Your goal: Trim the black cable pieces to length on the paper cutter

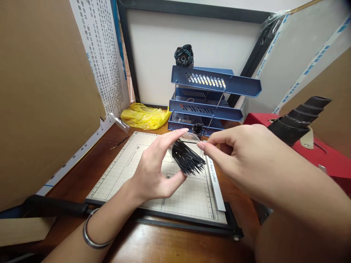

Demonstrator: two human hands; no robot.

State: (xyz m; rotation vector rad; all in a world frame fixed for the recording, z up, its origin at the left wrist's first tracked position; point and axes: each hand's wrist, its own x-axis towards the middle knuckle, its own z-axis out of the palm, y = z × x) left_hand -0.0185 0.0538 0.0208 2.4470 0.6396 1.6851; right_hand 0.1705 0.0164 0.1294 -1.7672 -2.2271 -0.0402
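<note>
My left hand (155, 170) grips a bundle of thin black strips (188, 159) between thumb and fingers, held above a paper cutter board (123, 170). My right hand (236, 153) comes in from the right, its thumb and forefinger pinched on one strip at the top of the bundle. A clear round container (189, 138) stands just behind the bundle, partly hidden. A silver bangle (91, 235) circles my left wrist.
A blue three-tier letter tray (214, 100) stands at the back with a small cup of black strips (199, 128) before it. A yellow plastic bag (145, 117) lies left of the tray. A red box (323, 157) and black ribbed tubing (298, 118) sit right. Cardboard panels flank both sides.
</note>
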